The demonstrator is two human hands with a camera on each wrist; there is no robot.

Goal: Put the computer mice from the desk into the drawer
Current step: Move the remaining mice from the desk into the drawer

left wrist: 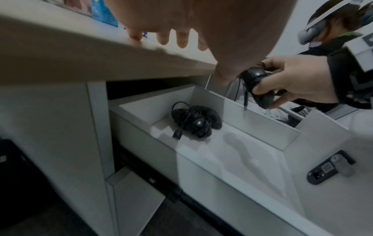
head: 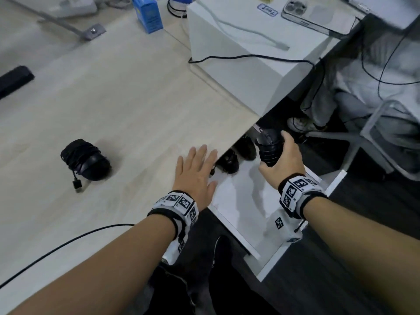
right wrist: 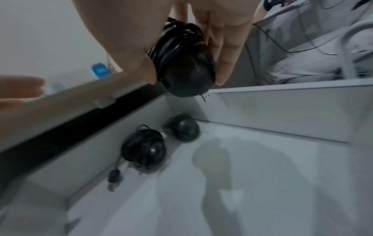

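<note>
Our right hand point(head: 287, 160) curls thumb and fingers round a black mouse point(head: 269, 147) with its cable wound tight about the body, holding it above the open drawer point(head: 241, 201), near the far end; our left hand point(head: 196, 172) is spread flat, fingers straight, holding nothing, over the counter point(head: 127, 105) edge next to the drawer. Risks as we judge them: the held mouse's plug end hangs loose below the grip in the left wrist view, so it could snag the drawer's side wall or unwind on release; dropped from this height, the mouse could knock into the two mice already inside point(right wrist: 144, 150) point(right wrist: 182, 129), which lie close together at the back under the counter lip. The nearer one has a loose plug point(right wrist: 114, 177) trailing on the drawer floor, easy to catch. One more wrapped mouse point(head: 87, 159) sits on the counter well to the left, plug point(head: 77, 185) dangling beside it; the left hand is not touching it, so the task looks roughly halfway to three-quarters done. All the mice are black, glossy, rounded, cable-bundled; frames are blurred, so we cannot tell finer detail.
</note>
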